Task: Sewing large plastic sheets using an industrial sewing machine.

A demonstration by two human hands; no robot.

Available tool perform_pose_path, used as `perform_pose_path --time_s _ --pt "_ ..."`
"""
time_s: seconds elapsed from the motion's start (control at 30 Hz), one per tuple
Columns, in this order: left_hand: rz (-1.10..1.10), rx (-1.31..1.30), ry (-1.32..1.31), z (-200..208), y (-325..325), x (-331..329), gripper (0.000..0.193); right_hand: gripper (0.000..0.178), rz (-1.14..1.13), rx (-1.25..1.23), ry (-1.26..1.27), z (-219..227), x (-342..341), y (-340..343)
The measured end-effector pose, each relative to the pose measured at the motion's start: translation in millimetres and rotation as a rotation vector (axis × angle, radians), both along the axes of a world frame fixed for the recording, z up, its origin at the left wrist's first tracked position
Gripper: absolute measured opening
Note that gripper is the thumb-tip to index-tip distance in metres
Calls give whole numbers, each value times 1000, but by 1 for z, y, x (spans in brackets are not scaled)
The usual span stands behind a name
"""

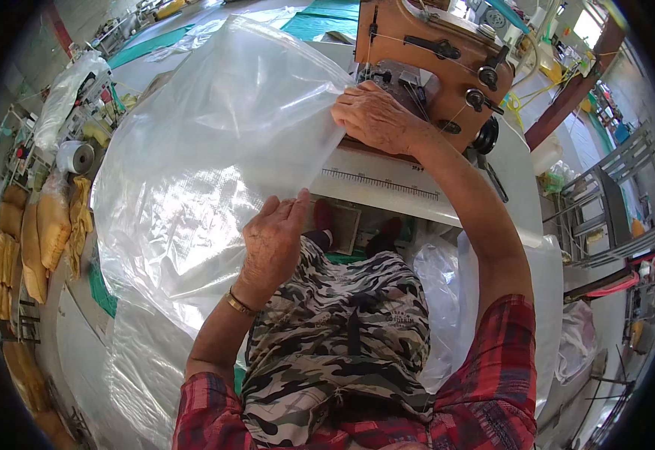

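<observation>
A large sheet of clear plastic (192, 150) billows over the left side of the sewing table, and its folds hang down toward my lap. My right hand (380, 120) is closed on the sheet's edge, close beside the needle area of a brown sewing machine (455, 75). Nearer to me, my left hand (273, 236) rests against the sheet's near edge with its fingers stretched out. Part of that hand's underside is hidden. The machine's needle and presser foot are partly covered by my right hand and the plastic.
A ruler scale (380, 182) runs along the table's near edge. More clear plastic (436, 277) hangs beside my right leg. Stacked yellow-brown bundles (50, 221) and a white roll (76, 158) stand at the left. Metal racks (605, 202) are at the right.
</observation>
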State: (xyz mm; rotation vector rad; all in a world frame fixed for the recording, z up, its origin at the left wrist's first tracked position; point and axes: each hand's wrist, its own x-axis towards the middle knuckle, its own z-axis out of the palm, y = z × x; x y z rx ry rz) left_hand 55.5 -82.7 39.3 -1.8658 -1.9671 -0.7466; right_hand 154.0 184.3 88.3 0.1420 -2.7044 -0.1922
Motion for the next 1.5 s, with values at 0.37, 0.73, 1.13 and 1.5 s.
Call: perform_pose_path --time_s 0.37,0.73,1.13,1.5 --pt "99 -89 -151 -8 1 9 50 11 22 -293 82 -3 -4 8" --pt "77 238 -317 -30 20 -5 23 15 -37 -258 148 -11 8 5" --pt "50 255 -408 -1 22 -13 9 12 -50 -2 245 -13 2 14" --pt "-23 69 -327 -1 16 -32 30 14 -52 -9 57 -3 1 20"
